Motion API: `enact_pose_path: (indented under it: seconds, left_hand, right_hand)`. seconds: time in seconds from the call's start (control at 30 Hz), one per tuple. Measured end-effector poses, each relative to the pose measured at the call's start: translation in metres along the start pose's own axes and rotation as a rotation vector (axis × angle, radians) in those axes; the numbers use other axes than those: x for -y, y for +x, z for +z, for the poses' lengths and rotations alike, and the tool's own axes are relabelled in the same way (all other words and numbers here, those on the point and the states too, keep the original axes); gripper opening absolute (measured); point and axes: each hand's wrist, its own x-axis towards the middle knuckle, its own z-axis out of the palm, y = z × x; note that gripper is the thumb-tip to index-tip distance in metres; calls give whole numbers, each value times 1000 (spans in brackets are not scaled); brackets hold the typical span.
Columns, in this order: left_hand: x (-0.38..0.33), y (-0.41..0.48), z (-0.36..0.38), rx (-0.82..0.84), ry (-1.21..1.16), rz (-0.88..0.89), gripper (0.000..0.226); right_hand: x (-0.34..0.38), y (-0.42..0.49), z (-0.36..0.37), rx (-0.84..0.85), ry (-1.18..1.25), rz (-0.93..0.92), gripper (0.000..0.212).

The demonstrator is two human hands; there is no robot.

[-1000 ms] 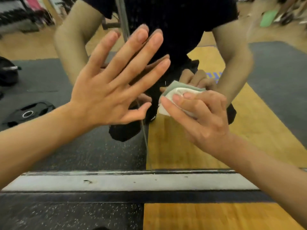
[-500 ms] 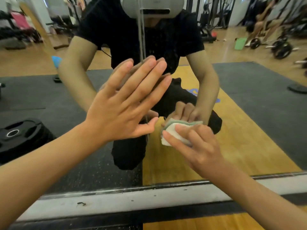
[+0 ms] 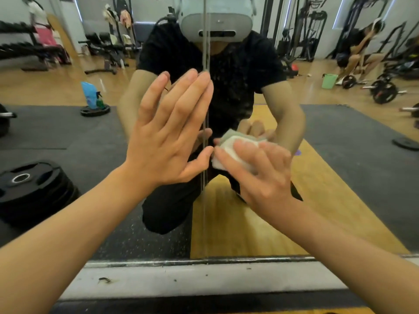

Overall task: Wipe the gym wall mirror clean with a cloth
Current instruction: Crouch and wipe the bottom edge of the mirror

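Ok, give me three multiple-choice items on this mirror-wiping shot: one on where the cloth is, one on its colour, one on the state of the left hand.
1. Where is the cloth?
A) on the floor
B) held by the right hand against the mirror
C) hanging on a rack

2. What colour is the cloth?
A) red
B) black
C) white and pale green

3. How is the left hand?
A) open, fingers straight
B) clenched in a fist
C) gripping a bottle

Answers:
1 B, the right hand's thumb and fingers hold it at the mirror.
2 C, a white fold shows over a pale green layer.
3 A, its fingers are straight and hold nothing.
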Motion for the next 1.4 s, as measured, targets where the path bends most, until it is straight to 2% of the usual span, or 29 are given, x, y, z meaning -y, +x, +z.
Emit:
enact_pose_path:
  seconds: [0.07, 0.1, 0.13, 0.23, 0.3, 0.37, 0.47, 0.53, 0.57, 0.63, 0.7, 0.8, 0.93, 0.97, 1.0, 1.03, 1.1, 1.13, 1.23, 1.4]
  left_hand:
    - [-1, 1, -1, 9, 15, -3, 79]
    - [-1, 0, -1, 14, 22, 1, 80]
    - [-1, 0, -2, 19, 28, 7, 81]
    - [-1, 1, -1, 22, 20, 22, 84]
    - [0, 2, 0, 5, -6, 17, 86]
    - [1, 2, 0, 0, -46, 10, 88]
    - [1, 2, 0, 2, -53, 23, 88]
    - [0, 2, 1, 3, -39, 28, 89]
    - [0, 1, 1, 8, -39, 26, 90]
    - [0, 1, 3, 8, -35, 32, 91]
    - [0, 1, 3, 2, -29, 27, 91]
    - [-2, 2, 1, 7, -88, 6, 94]
    - [-3, 2, 0, 3, -79, 6, 93]
    - [-3, 3, 0, 3, -81, 7, 94]
    - [-2, 2, 0, 2, -81, 8, 95]
    - [-2, 2, 1, -1, -78, 9, 95]
    - [-1, 1, 1, -3, -86, 10, 93]
    - [-1, 1, 1, -3, -97, 9, 92]
    - [-1, 1, -1, 9, -132, -2, 88]
    - [-5, -19, -8, 149, -120, 3, 83]
  right_hand:
    - [-6, -13, -11, 162, -5, -247, 27]
    - [-15, -2, -17, 206, 19, -305, 25]
    - [-24, 19, -21, 195, 49, -288, 23]
    - [-55, 93, -16, -106, -19, -93, 23]
    - [-51, 113, -5, -201, -11, 23, 24]
    - [-29, 88, 0, -129, 54, -3, 23]
    - [-17, 32, -8, 92, 75, -273, 22]
    - [-30, 43, -15, 143, 91, -407, 21]
    - [-36, 61, -16, 90, 93, -392, 20]
    - [-55, 101, -14, -93, 1, -242, 19]
    - [-53, 117, -5, -187, -35, -92, 21]
    - [-20, 69, 1, -58, 50, -103, 19]
    - [-24, 28, -22, 220, 86, -403, 19]
    - [-31, 42, -25, 232, 80, -405, 29]
    - [-39, 62, -26, 179, 56, -345, 40]
    - [-48, 86, -23, 74, 30, -256, 40]
    - [-57, 125, -14, -129, 3, -78, 26]
    - [-53, 132, -10, -158, 9, -26, 24]
    - [-22, 85, -4, -58, 57, -112, 22]
    - [-13, -20, -17, 297, 101, -363, 35]
